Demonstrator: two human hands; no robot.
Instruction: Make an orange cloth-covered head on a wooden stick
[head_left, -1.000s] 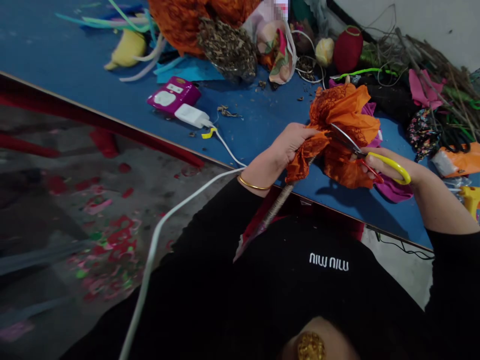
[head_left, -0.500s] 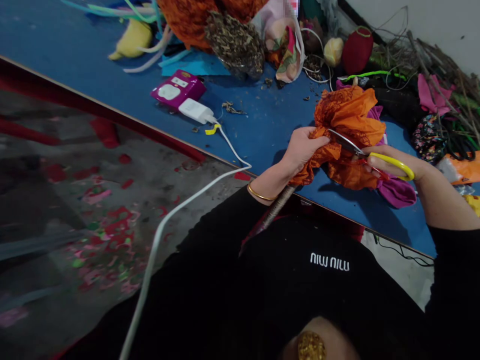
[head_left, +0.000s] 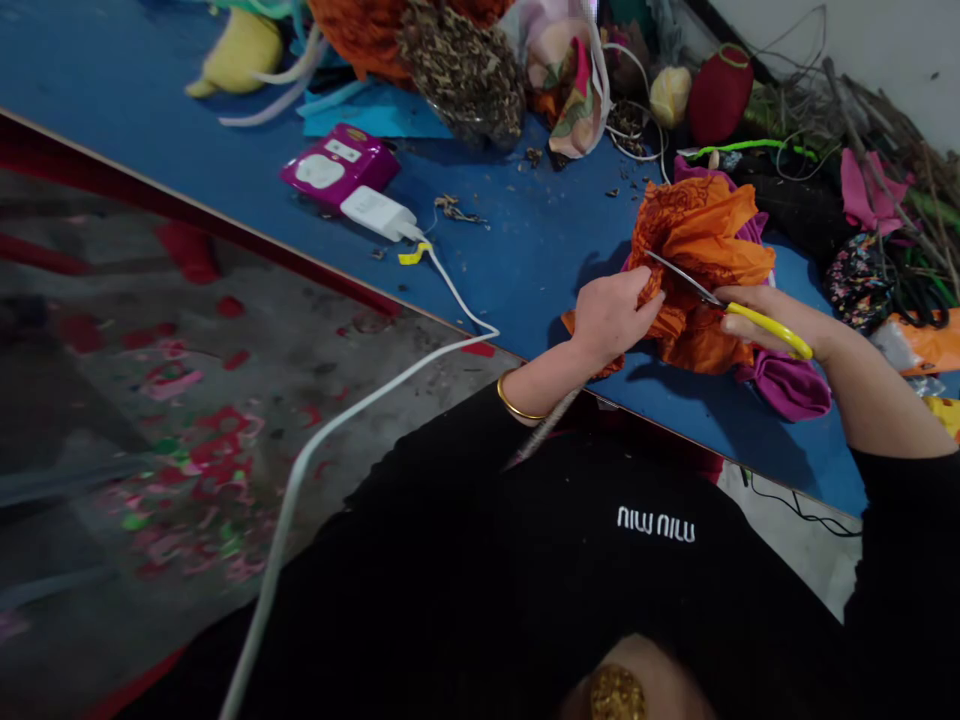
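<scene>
Crumpled orange cloth (head_left: 705, 235) with dark patterning lies bunched near the front edge of the blue table. My left hand (head_left: 611, 315) pinches a gathered part of it, and some orange cloth pokes out below the palm. In my right hand (head_left: 757, 315) is a pair of scissors (head_left: 772, 330) with a yellow handle. Their metal blade lies over the orange cloth, pointing at my left fingers; whether it is cutting I cannot tell. Purple cloth (head_left: 791, 385) shows under the orange. A thin wrapped stick (head_left: 551, 425) sticks out below my left wrist.
A purple power socket (head_left: 337, 170) with a white plug (head_left: 379, 212) trails a white cable (head_left: 352, 410) over the table edge. Behind are a bag of dried leaves (head_left: 461, 75), a red bundle (head_left: 720, 95) and twigs (head_left: 877, 140). Paper scraps (head_left: 217, 460) litter the floor.
My left hand has turned and moved slightly, its back now facing up more over the cloth. The scissors have shifted a little left, their red handle part now mostly hidden.
</scene>
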